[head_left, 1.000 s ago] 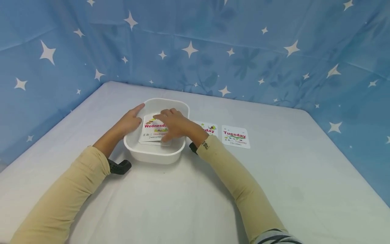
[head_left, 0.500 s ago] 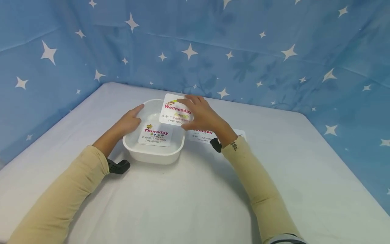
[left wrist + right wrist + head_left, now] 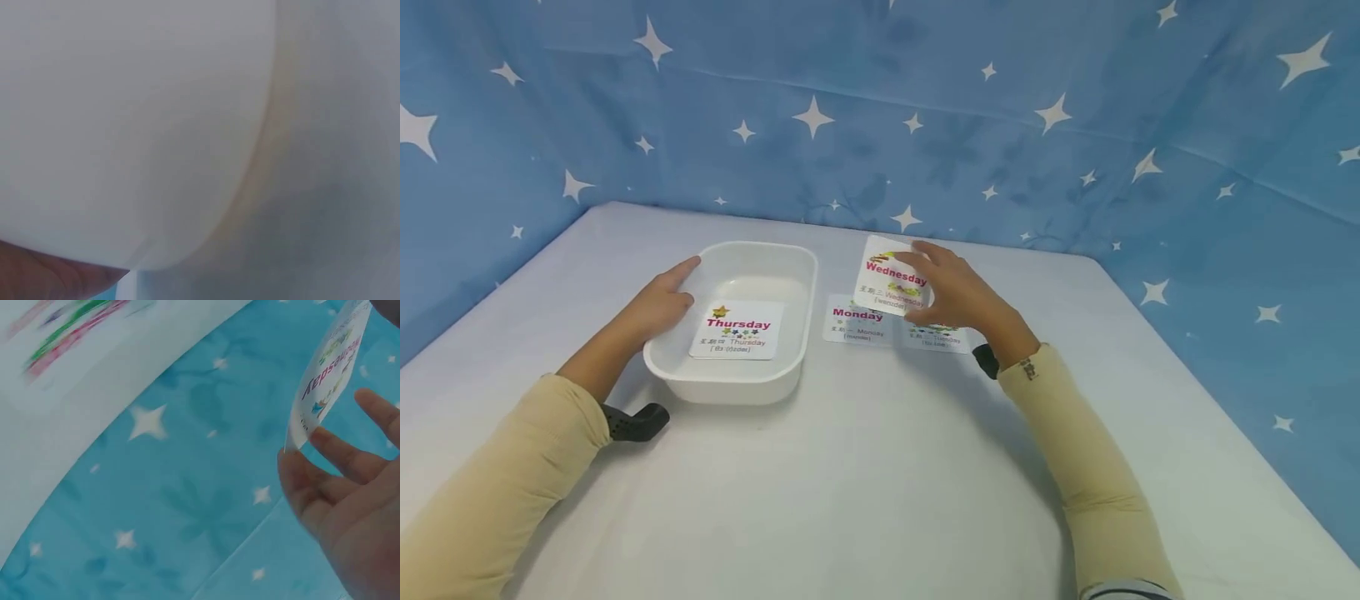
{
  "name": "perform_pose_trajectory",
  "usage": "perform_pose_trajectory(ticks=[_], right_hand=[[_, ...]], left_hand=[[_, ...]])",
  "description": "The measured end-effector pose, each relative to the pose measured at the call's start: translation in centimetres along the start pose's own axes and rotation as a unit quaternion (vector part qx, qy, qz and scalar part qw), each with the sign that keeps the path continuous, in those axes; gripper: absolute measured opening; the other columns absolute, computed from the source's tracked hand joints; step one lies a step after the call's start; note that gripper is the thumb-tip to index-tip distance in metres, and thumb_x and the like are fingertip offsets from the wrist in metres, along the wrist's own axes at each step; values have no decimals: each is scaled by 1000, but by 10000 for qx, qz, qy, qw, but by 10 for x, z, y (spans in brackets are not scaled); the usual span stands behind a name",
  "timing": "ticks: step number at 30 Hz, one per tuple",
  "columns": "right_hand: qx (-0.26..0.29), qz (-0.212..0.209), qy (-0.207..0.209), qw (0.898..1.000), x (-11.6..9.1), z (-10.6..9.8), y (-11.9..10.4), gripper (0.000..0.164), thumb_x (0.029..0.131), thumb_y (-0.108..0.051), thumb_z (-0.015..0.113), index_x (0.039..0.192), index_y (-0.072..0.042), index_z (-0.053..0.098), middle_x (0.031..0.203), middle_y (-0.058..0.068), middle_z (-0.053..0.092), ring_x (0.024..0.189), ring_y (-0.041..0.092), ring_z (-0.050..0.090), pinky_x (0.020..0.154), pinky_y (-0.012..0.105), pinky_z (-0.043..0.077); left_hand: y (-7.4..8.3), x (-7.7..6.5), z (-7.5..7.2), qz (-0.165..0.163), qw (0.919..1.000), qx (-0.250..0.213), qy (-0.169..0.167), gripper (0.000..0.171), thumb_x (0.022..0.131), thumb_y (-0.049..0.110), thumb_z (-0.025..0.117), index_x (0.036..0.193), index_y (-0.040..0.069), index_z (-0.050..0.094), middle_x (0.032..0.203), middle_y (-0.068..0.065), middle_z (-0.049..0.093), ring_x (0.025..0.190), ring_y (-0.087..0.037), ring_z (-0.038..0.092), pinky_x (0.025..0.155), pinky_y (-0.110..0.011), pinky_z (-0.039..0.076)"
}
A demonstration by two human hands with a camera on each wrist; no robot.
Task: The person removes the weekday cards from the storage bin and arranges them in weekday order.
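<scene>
My right hand (image 3: 955, 287) holds a white Wednesday card (image 3: 883, 279) by its edges, above the table. The right wrist view shows that card (image 3: 331, 369) nearly edge-on between the fingertips. Below it, a Monday card (image 3: 857, 321) lies face up, with a Tuesday card (image 3: 936, 339) to its right, partly hidden by the hand and the held card. My left hand (image 3: 658, 307) holds the left rim of a white plastic tub (image 3: 730, 392), its index finger stretched along the edge. Inside the tub lies a Thursday card (image 3: 737, 331).
A white cloth (image 3: 850, 483) covers the table. Behind it hangs a blue curtain (image 3: 850, 183) with white stars. Black curved pieces (image 3: 640, 422) sit at both wrists, close over the tabletop.
My right hand has lifted the Wednesday card out of the tub and carried it right, over the Monday and Tuesday cards. The Thursday card is uncovered. The head view has turned right.
</scene>
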State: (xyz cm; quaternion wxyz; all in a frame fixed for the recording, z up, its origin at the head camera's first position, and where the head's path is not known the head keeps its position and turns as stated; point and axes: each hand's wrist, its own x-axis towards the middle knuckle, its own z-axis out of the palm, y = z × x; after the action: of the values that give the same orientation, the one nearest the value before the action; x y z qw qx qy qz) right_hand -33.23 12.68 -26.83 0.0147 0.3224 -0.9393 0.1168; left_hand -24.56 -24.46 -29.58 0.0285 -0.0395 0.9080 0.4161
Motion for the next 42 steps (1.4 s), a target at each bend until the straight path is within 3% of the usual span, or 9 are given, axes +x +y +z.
perform_pose_trajectory(ticks=[8,16,24,31,42], right_hand=[[232,471,-535,9972,-34,10,71,82,74,-13,71,143,-16,27,152,16,10,136,37,18,105,54,33],[697,861,-959,9892,-52,18,114,87,73,-14,72,144,-8,22,148,20,17,130,37,29,106,55,30],[770,968,-1320,9835,-48,22,126,79,74,-20,72,141,-8,32,148,20,20,131,38,26,107,57,27],[812,999,-1544,9796,-45,23,128,66,76,-23,70,135,-14,43,151,15,15,127,38,35,105,58,30],[1250,1235,-2216,9592,-41,23,126,73,80,-22,64,144,-19,29,154,10,10,139,37,8,109,61,14]], left_hand=[[-13,-8,-13,27,10000,53,-51,63,93,5,24,146,12,-9,151,-19,-11,137,-44,-4,108,-61,8],[-24,-14,-24,-86,9999,94,-116,63,94,7,24,146,14,-10,150,-19,-14,136,-44,-7,107,-62,6],[-31,-16,-31,-59,9998,174,-52,61,94,8,24,145,12,-10,149,-21,-13,135,-46,-7,107,-63,5],[-33,-18,-33,-32,9999,144,-42,62,94,8,25,145,12,-9,149,-20,-14,136,-44,-8,108,-61,5],[-34,-19,-39,-56,9998,181,-25,61,95,9,24,145,12,-10,149,-20,-15,136,-44,-9,109,-60,2]])
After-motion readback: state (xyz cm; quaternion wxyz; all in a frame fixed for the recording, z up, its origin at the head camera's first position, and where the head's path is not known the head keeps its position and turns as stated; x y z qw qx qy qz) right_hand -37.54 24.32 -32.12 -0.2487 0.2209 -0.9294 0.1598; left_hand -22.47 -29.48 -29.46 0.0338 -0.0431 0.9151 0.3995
